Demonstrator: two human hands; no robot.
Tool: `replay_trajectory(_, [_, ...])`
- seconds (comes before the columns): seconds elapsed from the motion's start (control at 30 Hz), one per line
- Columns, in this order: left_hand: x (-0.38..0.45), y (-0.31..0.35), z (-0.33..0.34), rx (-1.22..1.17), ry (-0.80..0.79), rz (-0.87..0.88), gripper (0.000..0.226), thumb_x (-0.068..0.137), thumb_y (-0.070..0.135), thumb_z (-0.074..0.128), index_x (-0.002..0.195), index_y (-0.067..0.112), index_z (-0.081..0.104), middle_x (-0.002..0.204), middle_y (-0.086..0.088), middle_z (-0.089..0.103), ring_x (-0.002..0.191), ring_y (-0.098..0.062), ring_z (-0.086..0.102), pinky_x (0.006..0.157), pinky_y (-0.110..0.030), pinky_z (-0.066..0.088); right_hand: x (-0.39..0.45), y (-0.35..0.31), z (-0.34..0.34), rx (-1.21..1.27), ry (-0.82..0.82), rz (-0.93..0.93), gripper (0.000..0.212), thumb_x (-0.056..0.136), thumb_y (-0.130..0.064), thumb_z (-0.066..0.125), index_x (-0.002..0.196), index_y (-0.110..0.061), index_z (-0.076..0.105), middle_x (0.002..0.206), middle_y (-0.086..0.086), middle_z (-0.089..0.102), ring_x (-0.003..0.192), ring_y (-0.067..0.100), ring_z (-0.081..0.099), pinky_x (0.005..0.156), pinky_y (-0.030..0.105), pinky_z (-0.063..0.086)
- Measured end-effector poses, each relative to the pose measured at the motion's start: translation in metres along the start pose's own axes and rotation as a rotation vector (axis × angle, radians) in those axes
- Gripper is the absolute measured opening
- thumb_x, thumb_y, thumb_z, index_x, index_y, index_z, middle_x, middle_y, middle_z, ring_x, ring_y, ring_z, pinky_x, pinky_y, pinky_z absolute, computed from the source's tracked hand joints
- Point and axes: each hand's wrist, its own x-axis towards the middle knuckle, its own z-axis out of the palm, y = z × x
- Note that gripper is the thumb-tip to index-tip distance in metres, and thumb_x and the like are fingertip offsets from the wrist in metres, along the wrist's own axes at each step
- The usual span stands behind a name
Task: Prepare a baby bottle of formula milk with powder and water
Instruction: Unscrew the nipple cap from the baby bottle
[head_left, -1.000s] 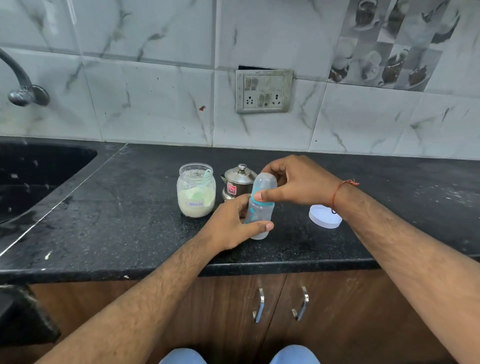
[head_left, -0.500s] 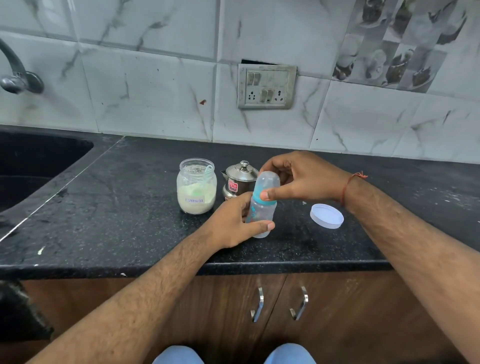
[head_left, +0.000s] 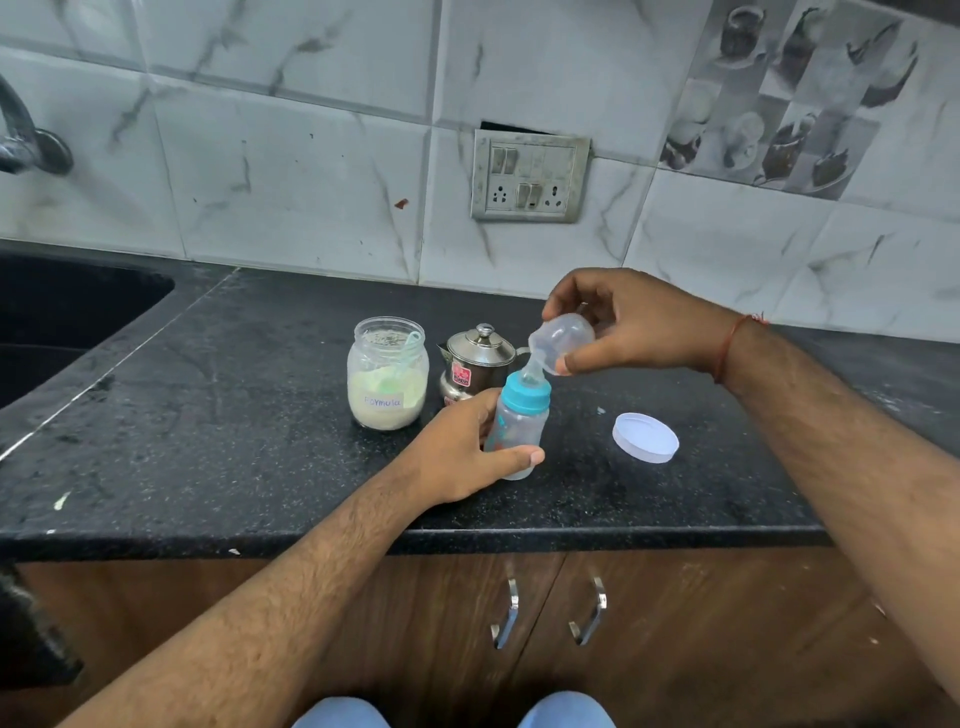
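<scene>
My left hand (head_left: 462, 452) grips the baby bottle (head_left: 517, 426); my right hand (head_left: 634, 327) pinches its clear cap (head_left: 561, 340), tilted just above the bottle's teat.

Single head-worn view: looks forward and down from above the front edge of the counter (head_left: 208, 467), facing the tiled wall (head_left: 291, 171); close range, both forearms entering from the bottom edge.

Your left hand (head_left: 457, 457) grips the baby bottle (head_left: 519, 426) upright on the table (head_left: 234, 415) | your right hand (head_left: 639, 327) holds the clear cap (head_left: 563, 340) tilted above the teat (head_left: 531, 373) | formula jar (head_left: 387, 374) open; white lid (head_left: 645, 437) apart
</scene>
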Motion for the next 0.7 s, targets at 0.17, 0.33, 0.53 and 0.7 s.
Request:
replay_trajectory(0.17, [-0.001,0.003,0.001,0.017,0.011,0.004,0.067,0.093,0.047,0.089,0.15,0.026,0.061,0.14,0.014,0.072,0.129,-0.005,0.069,0.117,-0.042,0.056,-0.012,0.051,0.006,0.263,0.082,0.192,0.053,0.08,0.009,0.079,0.124,-0.02,0.072,0.116,-0.001,0.076,0.094,0.009,0.07,0.087,0.022,0.057])
replay_trajectory(0.33, [-0.003,0.006,0.003,0.039,0.014,-0.008,0.068,0.094,0.048,0.088,0.152,0.026,0.06,0.141,0.014,0.071,0.129,-0.006,0.068,0.118,-0.041,0.055,-0.02,0.096,0.027,0.282,0.155,0.367,0.038,0.083,-0.009,0.083,0.118,-0.025,0.078,0.115,-0.002,0.079,0.097,0.012,0.07,0.086,0.031,0.056])
replay_trajectory(0.53, [-0.004,0.009,0.002,0.049,0.022,-0.016,0.069,0.094,0.047,0.088,0.153,0.024,0.059,0.144,0.011,0.071,0.131,-0.009,0.068,0.118,-0.042,0.055,-0.016,0.123,0.049,0.272,0.23,0.401,0.049,0.075,-0.012,0.093,0.117,-0.024,0.072,0.108,0.003,0.079,0.097,0.018,0.075,0.074,0.02,0.06])
replay_trajectory(0.7, [-0.003,0.012,-0.001,0.058,0.022,-0.029,0.072,0.095,0.047,0.087,0.156,0.024,0.057,0.148,0.01,0.069,0.134,-0.009,0.066,0.12,-0.041,0.054,-0.004,0.125,0.063,0.174,0.226,0.376,0.06,0.071,-0.01,0.094,0.122,-0.025,0.067,0.115,-0.005,0.075,0.108,0.021,0.072,0.098,0.04,0.059])
